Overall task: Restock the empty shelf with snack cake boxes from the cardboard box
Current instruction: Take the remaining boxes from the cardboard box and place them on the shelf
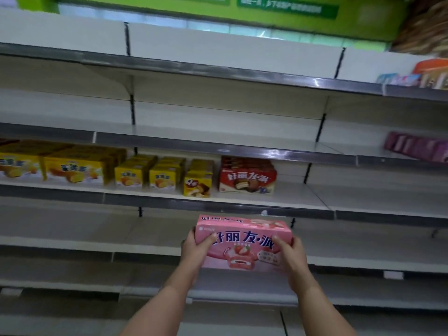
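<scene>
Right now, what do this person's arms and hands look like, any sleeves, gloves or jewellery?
Both forearms are bare as far as the picture shows, with no sleeve edge in view. The left hand and right hand wear no gloves, and no watch, bracelet or ring is visible. The fingers are bare too; the picture is too blurred to tell finer marks.

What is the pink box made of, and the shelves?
The pink strawberry snack cake box, held between the left hand and the right hand, looks like thin printed cardboard: sharp folded edges, slightly glossy print. The white shelves look like painted metal, probably, with shiny grey front strips.
</scene>
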